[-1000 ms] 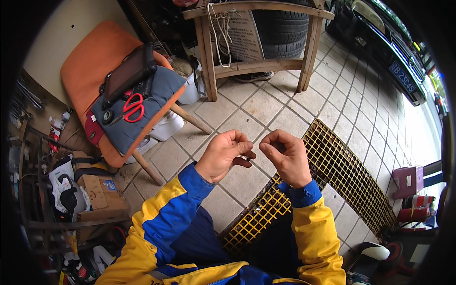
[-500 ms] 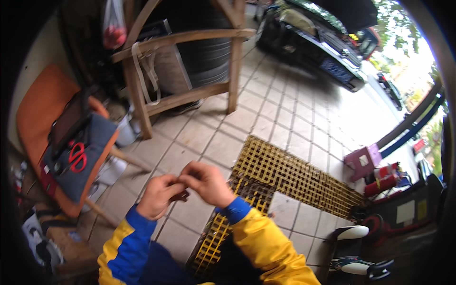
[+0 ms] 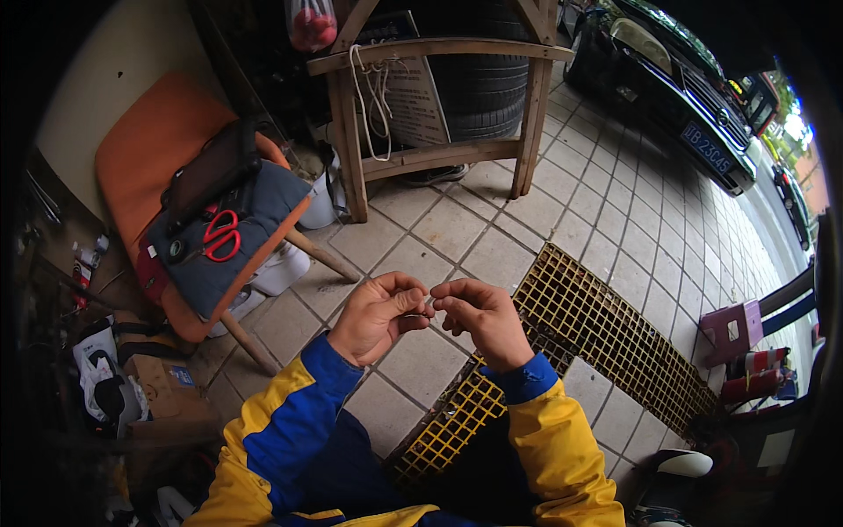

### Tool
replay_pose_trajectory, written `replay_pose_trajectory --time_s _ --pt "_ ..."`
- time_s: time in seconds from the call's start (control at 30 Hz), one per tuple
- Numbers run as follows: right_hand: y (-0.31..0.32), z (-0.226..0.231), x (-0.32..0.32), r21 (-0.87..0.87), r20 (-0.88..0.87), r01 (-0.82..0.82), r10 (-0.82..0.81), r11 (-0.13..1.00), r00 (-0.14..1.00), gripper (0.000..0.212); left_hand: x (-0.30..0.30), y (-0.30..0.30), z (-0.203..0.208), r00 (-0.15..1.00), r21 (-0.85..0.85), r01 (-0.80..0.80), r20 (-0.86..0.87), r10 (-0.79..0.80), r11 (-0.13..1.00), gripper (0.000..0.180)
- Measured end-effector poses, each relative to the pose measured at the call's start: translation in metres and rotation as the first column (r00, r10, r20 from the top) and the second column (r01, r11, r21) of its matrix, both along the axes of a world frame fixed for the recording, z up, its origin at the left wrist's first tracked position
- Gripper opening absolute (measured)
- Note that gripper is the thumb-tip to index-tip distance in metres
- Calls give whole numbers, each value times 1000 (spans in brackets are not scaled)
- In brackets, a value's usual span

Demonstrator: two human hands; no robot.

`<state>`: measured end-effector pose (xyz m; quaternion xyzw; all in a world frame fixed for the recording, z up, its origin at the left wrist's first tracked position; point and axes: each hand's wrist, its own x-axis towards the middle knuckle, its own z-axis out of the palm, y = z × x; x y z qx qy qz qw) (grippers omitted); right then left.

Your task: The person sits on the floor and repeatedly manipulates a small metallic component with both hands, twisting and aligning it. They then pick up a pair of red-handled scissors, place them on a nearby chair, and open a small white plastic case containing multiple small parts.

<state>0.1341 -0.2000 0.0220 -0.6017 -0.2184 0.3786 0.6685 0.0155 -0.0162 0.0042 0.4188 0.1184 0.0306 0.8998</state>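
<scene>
Both hands meet in front of me above the tiled floor, fingertips nearly touching. My left hand (image 3: 384,318) is closed in a pinch, thumb against the curled fingers. My right hand (image 3: 485,320) is pinched as well, its fingertips pointing at the left ones. Something tiny and pale may sit between the fingertips, too small to name. To the left, an orange chair (image 3: 167,114) bears a dark grey cushion (image 3: 274,195). Red-handled scissors (image 3: 221,235) and a black bag-like item (image 3: 211,176) lie on it.
A yellow floor grating (image 3: 615,329) crosses the tiles on the right. Ahead stands a wooden frame (image 3: 439,50) with tyres (image 3: 483,88) behind it. A dark car (image 3: 667,79) is parked at the far right. A cardboard box (image 3: 171,391) lies low left; a pinkish stool (image 3: 731,329) stands right.
My view has turned left, so the scene and my hands sit further right. The fingertips, overlapping before, now face each other with a slight gap.
</scene>
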Motion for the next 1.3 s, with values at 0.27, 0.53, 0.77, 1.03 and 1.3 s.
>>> replay_pose_trajectory --time_s 0.27,0.53,0.77,1.03,1.3 --pt "-2 12 -4 -40 11 -35 35 999 999 25 -3 0 7 998 42 58 24 -59 997 13" --pt "4 7 -10 -1 143 43 -43 999 989 16 -3 -4 10 996 89 87 21 -90 992 15" --pt "6 2 -8 3 190 40 -40 999 981 14 -2 -4 12 993 69 117 4 -118 991 13" --pt "-4 9 2 -148 343 18 34 989 939 14 0 -1 7 994 136 107 10 -109 985 11" --pt "-2 9 1 -224 359 -11 93 974 929 18 1 -2 4 999 198 36 -8 -36 979 9"
